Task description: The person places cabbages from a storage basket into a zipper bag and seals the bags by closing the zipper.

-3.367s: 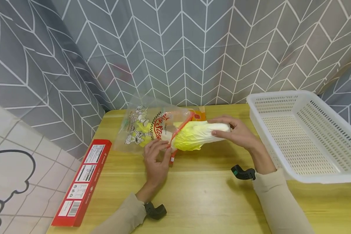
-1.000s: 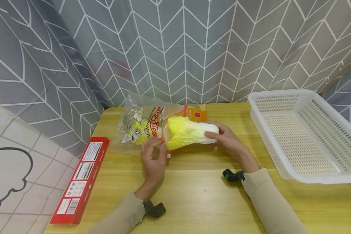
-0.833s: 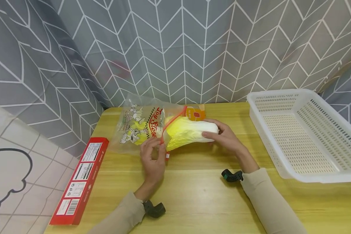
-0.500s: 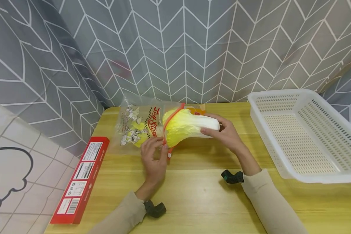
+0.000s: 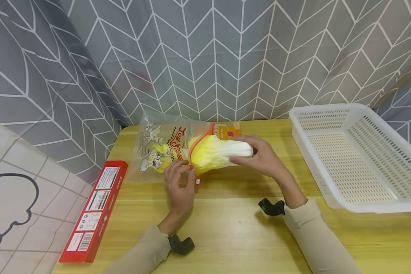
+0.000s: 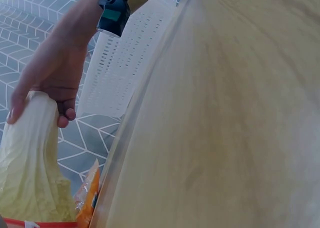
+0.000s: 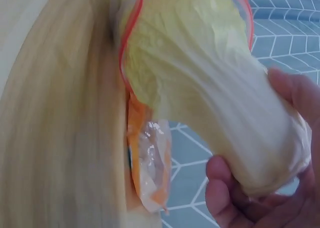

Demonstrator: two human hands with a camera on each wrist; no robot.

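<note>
A napa cabbage (image 5: pixel 222 152) with yellow leaves and a white stem lies sideways at the mouth of a clear zip bag (image 5: pixel 179 127) printed with cartoon figures. My right hand (image 5: pixel 265 158) grips the stem end, thumb on the near side, fingers beyond. The leafy end is within the bag's red zip edge (image 5: pixel 199 144), as the right wrist view also shows. With thumb and fingers, my left hand (image 5: pixel 180 190) pinches the near corner of that edge. Another yellow shape (image 5: pixel 159 149) shows through the printed plastic deeper in the bag.
An orange snack packet (image 5: pixel 232 131) lies behind the cabbage near the table's back edge. On the right stands a white perforated plastic basket (image 5: pixel 320 182). A long red box (image 5: pixel 101 213) lies along the left edge, with a patterned curtain (image 5: pixel 219 61) behind the table.
My right hand has carried the cabbage leftward, and its leafy end has gone from outside the zip edge into the bag's mouth. My left hand has kept hold of the bag's edge.
</note>
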